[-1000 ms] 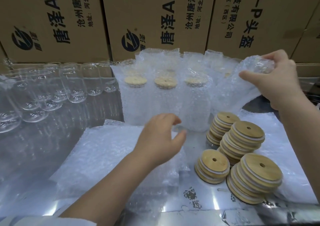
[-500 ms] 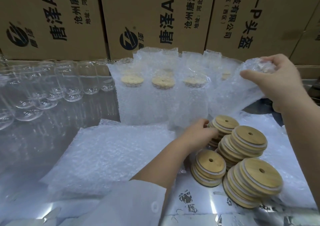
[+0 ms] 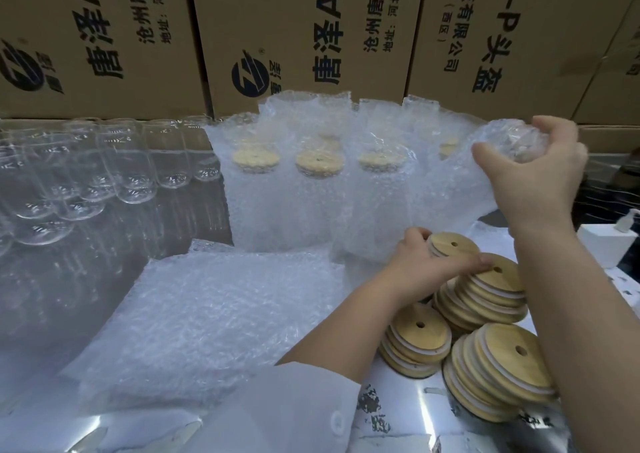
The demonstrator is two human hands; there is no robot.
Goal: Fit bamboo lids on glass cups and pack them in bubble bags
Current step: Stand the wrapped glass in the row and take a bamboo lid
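My right hand (image 3: 535, 172) is raised at the right and grips a glass cup wrapped in a bubble bag (image 3: 512, 140). My left hand (image 3: 429, 265) is lower, its fingers curled round the top bamboo lid (image 3: 453, 244) of the rear stack. Several stacks of round bamboo lids (image 3: 502, 366) with centre holes lie at the lower right. Bagged, lidded cups (image 3: 318, 175) stand in a row behind. A pile of flat bubble bags (image 3: 214, 314) lies in the middle. Bare glass cups (image 3: 104, 175) stand upside down at the left.
Printed cardboard boxes (image 3: 304, 36) form a wall along the back. The table has a reflective silver surface (image 3: 398, 435). A white box (image 3: 602, 241) with a small white object on top sits at the right edge.
My left hand moved right from the bubble bag pile to the lid stacks and closed on the top lid. My right hand kept holding the bagged cup, nearly still.
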